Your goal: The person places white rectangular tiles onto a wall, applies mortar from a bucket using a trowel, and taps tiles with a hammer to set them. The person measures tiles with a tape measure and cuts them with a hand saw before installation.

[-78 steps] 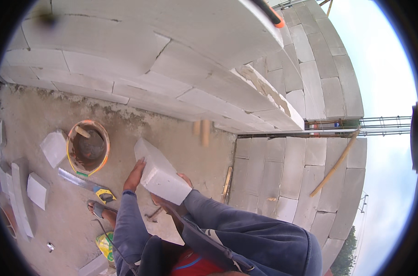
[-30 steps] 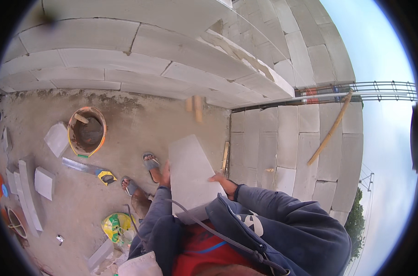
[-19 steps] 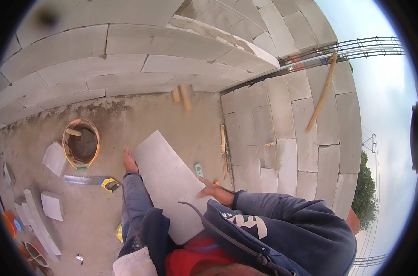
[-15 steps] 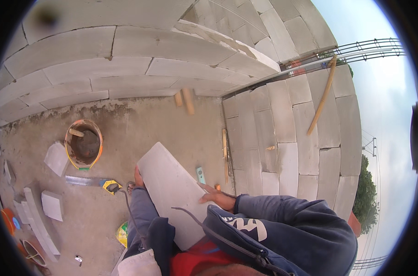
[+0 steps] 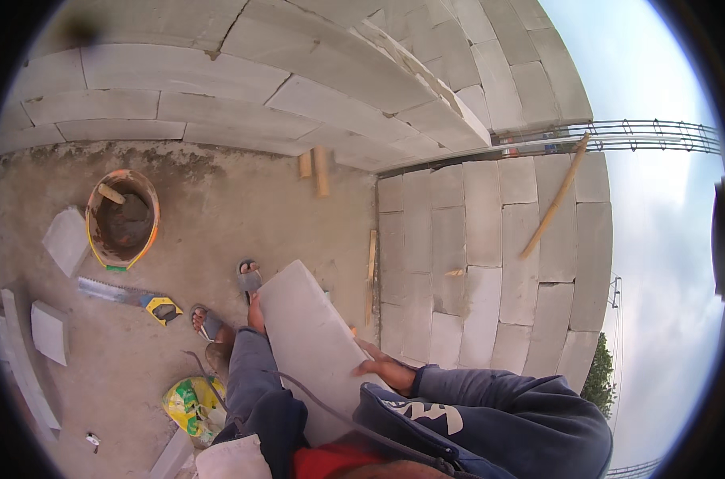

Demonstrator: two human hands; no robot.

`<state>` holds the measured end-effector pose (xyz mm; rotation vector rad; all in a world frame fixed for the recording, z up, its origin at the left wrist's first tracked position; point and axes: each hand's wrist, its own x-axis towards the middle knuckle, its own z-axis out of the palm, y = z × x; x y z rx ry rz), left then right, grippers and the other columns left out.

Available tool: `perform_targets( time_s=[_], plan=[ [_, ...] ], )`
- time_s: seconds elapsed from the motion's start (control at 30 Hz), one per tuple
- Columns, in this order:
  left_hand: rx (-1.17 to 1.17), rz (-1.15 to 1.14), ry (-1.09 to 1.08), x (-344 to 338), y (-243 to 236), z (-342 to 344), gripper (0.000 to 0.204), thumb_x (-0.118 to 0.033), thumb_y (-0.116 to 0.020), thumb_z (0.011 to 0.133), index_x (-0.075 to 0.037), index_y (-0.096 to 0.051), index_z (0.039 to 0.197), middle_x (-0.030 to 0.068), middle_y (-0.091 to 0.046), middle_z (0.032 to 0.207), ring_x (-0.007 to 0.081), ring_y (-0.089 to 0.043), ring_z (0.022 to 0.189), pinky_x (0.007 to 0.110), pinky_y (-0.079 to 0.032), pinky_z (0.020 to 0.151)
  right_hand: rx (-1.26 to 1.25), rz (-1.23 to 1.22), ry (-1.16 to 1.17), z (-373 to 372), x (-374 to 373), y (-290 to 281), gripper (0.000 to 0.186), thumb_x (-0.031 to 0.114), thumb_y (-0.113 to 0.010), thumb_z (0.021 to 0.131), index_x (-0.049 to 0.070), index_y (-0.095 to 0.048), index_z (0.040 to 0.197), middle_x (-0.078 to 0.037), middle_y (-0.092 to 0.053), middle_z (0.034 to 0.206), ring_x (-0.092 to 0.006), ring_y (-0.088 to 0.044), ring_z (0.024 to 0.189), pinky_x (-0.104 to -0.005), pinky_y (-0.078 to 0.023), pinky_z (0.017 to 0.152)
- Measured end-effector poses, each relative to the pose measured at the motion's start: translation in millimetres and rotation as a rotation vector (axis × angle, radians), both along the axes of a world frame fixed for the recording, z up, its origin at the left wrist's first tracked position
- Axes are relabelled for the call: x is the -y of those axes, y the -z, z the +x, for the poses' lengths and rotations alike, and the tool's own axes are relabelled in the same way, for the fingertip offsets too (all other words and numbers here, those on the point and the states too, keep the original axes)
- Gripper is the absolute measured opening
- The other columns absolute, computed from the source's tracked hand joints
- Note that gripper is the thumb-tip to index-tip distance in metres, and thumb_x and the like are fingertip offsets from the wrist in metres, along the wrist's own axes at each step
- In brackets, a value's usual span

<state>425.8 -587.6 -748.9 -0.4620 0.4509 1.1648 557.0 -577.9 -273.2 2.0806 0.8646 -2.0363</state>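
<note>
A large pale grey lightweight concrete block (image 5: 310, 343) is held up close against my body, tilted lengthwise. My left hand (image 5: 256, 313) grips its left edge, closed, with most of the fingers hidden. On the right edge my right hand (image 5: 386, 370) is closed too, thumb over the upper face and fingers along the side. Beneath, my sandalled feet (image 5: 209, 323) stand on the concrete floor. Left of them lies a handsaw (image 5: 163, 309) with a yellow and black handle. Beyond it stands an orange-rimmed bucket (image 5: 156, 231) of wet grey mortar, a wooden-handled tool inside.
Block walls rise ahead (image 5: 179, 76) and at the right (image 5: 482, 231), where a bamboo pole (image 5: 555, 195) leans. Cut block pieces (image 5: 51, 331) lie at left, near a yellow-green bag (image 5: 188, 407). Wood pieces (image 5: 322, 172) sit by the far wall, a strip (image 5: 371, 275) by the right one.
My view has shifted, and the bucket and saw now appear further left. Both sandalled feet and more of the bag have come into sight. The block stays in both hands and now covers most of the green level.
</note>
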Motion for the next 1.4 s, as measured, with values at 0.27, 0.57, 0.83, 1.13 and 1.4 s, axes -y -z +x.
perform_targets(
  time_s=[0.27, 0.57, 0.83, 1.13, 1.4],
  plan=[
    [0.058, -0.034, 0.277, 49, -177, -4, 0.064, -0.05, -0.042, 0.115, -0.003, -0.05, 0.158, 0.0148, -0.061, 0.152, 0.0285, -0.062, 0.137, 0.04, -0.049, 0.117, -0.093, -0.058, 0.488, 54, 21, 31, 0.104, 0.031, -0.069, 0.094, 0.004, -0.009, 0.174, -0.023, -0.043, 0.162, -0.0322, -0.047, 0.145, -0.0443, -0.043, 0.118],
    [-0.656, 0.274, 0.306, 2, -370, -70, 0.08, -0.06, -0.03, 0.115, -0.004, -0.022, 0.172, 0.0147, -0.026, 0.178, 0.0288, -0.019, 0.166, 0.046, -0.012, 0.134, -0.312, -0.252, 0.905, 99, -42, -13, 0.056, 0.041, -0.063, 0.097, 0.003, -0.061, 0.139, -0.017, -0.071, 0.125, -0.0303, -0.07, 0.112, -0.0438, -0.059, 0.096],
    [-0.363, 0.012, 0.592, -138, -243, 81, 0.071, -0.056, -0.034, 0.115, -0.01, -0.03, 0.17, 0.0128, -0.022, 0.178, 0.0267, -0.021, 0.164, 0.048, -0.019, 0.132, -0.346, -0.145, 0.932, 199, -51, -13, 0.066, 0.036, -0.072, 0.093, 0.002, -0.057, 0.148, -0.018, -0.073, 0.127, -0.0323, -0.073, 0.109, -0.0419, -0.057, 0.098],
    [-0.085, 0.3, 0.733, -190, -394, 199, 0.071, -0.058, -0.037, 0.113, -0.01, -0.036, 0.167, 0.0119, -0.032, 0.172, 0.0267, -0.03, 0.158, 0.049, -0.026, 0.128, -0.257, -0.025, 0.506, 226, -85, -200, 0.063, 0.029, -0.066, 0.101, 0.0, -0.048, 0.153, -0.025, -0.056, 0.149, -0.0381, -0.058, 0.131, -0.0487, -0.046, 0.111],
    [-0.025, 0.535, 0.762, -235, -515, 232, 0.071, -0.06, -0.04, 0.112, -0.011, -0.041, 0.164, 0.0111, -0.04, 0.166, 0.0266, -0.039, 0.152, 0.05, -0.033, 0.125, 0.542, 1.492, -0.85, 349, -86, -158, 0.08, 0.008, -0.073, 0.092, 0.001, -0.032, 0.161, -0.033, -0.049, 0.151, -0.0486, -0.057, 0.13, -0.0611, -0.042, 0.113]
  ],
)
